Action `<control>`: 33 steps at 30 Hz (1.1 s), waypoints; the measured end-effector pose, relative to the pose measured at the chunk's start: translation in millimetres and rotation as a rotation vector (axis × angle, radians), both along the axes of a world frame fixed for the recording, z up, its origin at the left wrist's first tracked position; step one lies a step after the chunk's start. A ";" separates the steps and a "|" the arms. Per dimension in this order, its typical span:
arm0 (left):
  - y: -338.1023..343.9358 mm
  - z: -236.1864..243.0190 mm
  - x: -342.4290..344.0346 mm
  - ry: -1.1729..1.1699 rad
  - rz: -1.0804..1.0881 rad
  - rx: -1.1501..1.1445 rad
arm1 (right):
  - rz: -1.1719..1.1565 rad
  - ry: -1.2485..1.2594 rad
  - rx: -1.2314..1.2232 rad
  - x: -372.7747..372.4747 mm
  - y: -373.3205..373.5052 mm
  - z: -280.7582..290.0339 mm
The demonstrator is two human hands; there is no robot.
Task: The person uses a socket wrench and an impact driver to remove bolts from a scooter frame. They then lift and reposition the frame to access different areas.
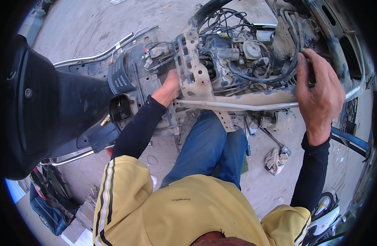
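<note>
Scooter frame, hands at its edges, open ground alongside

Yellow shirt, short-sleeved; black-and-white sleeve stripes; small dark chest print; snug black undersleeves; blue trousers; left hand, right hand ungloved.

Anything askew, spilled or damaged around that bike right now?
No spill that I can see. Wires sit in a loose tangle within the frame, not neatly routed. The plate beside the left hand is dirty, its paint looking worn. A crumpled rag lies on the ground, as if dropped.
</note>
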State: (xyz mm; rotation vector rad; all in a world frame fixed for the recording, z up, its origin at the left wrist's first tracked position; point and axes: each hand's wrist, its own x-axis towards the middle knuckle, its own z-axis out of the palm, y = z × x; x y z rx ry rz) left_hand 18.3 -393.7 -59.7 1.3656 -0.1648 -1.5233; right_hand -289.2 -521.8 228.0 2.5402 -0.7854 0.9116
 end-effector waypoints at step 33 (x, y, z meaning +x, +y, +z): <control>6.1 15.3 -8.3 -0.728 0.080 -0.339 | 0.008 -0.098 -0.114 0.8 0.8 2.1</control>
